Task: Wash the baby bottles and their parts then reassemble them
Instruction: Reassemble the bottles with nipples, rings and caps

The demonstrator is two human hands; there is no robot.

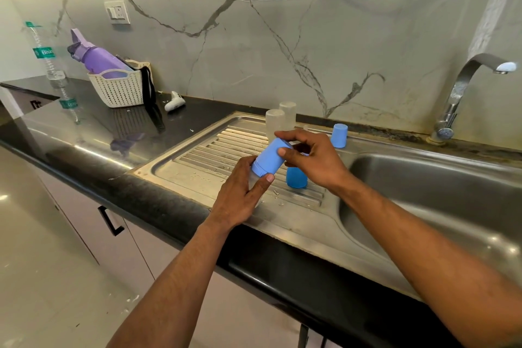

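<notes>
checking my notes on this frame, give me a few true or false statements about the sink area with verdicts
1. Both hands hold the bottle with the blue cap. True: the left hand grips the clear body, the right hand pinches the cap.
2. A loose blue cap stands at the back of the drainboard. True.
3. Water runs from the tap. False: no stream shows.
4. The purple flask stands upright on the counter. False: it leans in the white basket.
5. Two clear bottles stand upside down behind the hands. True.

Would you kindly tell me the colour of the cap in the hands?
Light blue cap, seen in the head view.
</notes>
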